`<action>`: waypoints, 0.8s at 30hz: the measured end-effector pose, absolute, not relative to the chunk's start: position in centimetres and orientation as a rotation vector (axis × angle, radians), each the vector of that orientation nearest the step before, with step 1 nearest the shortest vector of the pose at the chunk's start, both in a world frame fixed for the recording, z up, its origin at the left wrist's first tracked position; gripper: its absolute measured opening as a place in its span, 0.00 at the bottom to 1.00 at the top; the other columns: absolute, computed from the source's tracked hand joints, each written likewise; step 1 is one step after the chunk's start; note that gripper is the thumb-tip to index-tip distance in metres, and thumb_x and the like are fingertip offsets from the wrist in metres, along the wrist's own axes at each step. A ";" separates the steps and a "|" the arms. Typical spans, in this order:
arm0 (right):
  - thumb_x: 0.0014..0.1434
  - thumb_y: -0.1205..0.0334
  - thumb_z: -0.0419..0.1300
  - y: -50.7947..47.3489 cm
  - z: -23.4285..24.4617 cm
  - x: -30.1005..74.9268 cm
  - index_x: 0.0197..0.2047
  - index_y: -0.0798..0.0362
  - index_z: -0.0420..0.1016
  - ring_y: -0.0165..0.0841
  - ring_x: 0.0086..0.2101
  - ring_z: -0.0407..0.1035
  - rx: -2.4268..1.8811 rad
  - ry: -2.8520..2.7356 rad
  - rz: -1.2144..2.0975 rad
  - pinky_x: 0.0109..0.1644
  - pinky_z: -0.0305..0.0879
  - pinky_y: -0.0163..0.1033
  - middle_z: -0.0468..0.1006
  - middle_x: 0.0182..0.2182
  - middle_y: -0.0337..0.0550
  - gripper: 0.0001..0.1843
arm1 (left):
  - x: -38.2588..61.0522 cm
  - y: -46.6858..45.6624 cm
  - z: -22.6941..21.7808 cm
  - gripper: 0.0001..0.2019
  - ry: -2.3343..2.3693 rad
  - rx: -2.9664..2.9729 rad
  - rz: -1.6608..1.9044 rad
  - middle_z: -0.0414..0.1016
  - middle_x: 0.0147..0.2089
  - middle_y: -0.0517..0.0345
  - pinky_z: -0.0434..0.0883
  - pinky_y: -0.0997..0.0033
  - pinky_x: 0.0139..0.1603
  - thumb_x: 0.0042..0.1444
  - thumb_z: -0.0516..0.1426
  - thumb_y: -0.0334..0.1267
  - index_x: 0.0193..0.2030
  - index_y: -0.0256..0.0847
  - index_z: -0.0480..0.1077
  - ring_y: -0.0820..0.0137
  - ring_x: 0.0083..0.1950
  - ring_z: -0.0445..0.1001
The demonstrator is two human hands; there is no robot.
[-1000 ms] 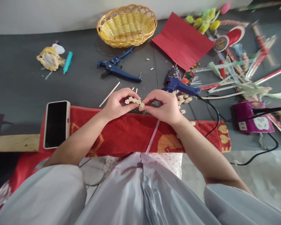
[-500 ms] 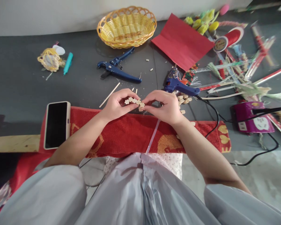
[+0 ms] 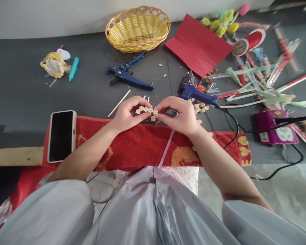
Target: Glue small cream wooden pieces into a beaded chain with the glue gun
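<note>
A curved chain of small pale flower-like clusters [image 3: 146,109], seemingly cut from thin sticks, hangs between my two hands over the table's front part. My left hand [image 3: 130,112] pinches it from the left, between thumb and fingers. At its right end, my right hand [image 3: 178,114] is closed with thumb and fingertips on the last cluster. A loose pale cluster [image 3: 153,118] lies just below the chain. More such clusters [image 3: 201,108] lie partly hidden beside my right hand. A blue glue gun [image 3: 197,94] rests behind that hand.
Blue cutters [image 3: 130,76] and a thin stick [image 3: 119,103] lie beyond my left hand. A yellow basket [image 3: 137,32] stands at the back, beside red paper [image 3: 199,46]. A phone [image 3: 62,136] sits on the red towel [image 3: 137,146]. A purple power socket [image 3: 275,127] with black cables is at right.
The right end of the chain has risen slightly and straightened, and the loose cluster below it now shows more clearly. Both hands stay in nearly the same place.
</note>
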State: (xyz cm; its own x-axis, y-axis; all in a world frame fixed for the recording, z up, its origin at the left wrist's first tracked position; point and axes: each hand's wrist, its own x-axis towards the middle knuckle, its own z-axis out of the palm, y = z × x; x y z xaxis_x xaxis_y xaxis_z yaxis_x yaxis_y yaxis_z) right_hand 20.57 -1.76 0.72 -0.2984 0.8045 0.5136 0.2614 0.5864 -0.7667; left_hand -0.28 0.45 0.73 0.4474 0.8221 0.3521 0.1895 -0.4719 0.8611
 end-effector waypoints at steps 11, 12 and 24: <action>0.57 0.63 0.67 -1.8 0.7 20.7 0.36 0.53 0.79 0.29 0.31 0.75 -0.948 -1.862 0.692 0.36 0.76 0.34 0.83 0.33 0.41 0.03 | -0.2 0.4 0.8 0.10 0.908 2.017 1.015 0.74 0.32 0.57 0.60 0.76 0.26 0.56 0.65 0.44 0.37 0.39 0.77 0.77 0.28 0.67; 0.57 0.63 0.67 -1.8 0.7 20.7 0.36 0.53 0.79 0.29 0.31 0.76 -0.964 -1.857 0.708 0.37 0.76 0.35 0.83 0.33 0.41 0.04 | -0.2 0.4 0.8 0.11 0.917 2.020 1.009 0.74 0.32 0.57 0.60 0.76 0.26 0.56 0.64 0.46 0.37 0.39 0.77 0.77 0.28 0.66; 0.57 0.62 0.67 -1.8 0.4 20.7 0.36 0.53 0.80 0.29 0.31 0.77 -0.972 -1.835 0.741 0.37 0.78 0.35 0.84 0.33 0.42 0.05 | -0.1 0.3 0.6 0.12 0.920 2.048 1.045 0.75 0.32 0.56 0.62 0.75 0.28 0.57 0.64 0.48 0.38 0.40 0.77 0.76 0.29 0.67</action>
State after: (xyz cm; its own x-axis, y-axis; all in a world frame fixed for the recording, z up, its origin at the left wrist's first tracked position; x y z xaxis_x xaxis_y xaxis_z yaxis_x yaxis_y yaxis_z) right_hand 20.70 -1.80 0.40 -0.2830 0.8552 0.4342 0.3136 0.5104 -0.8007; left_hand -0.12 0.31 0.56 0.4351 0.8095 0.3943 0.2881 -0.5401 0.7907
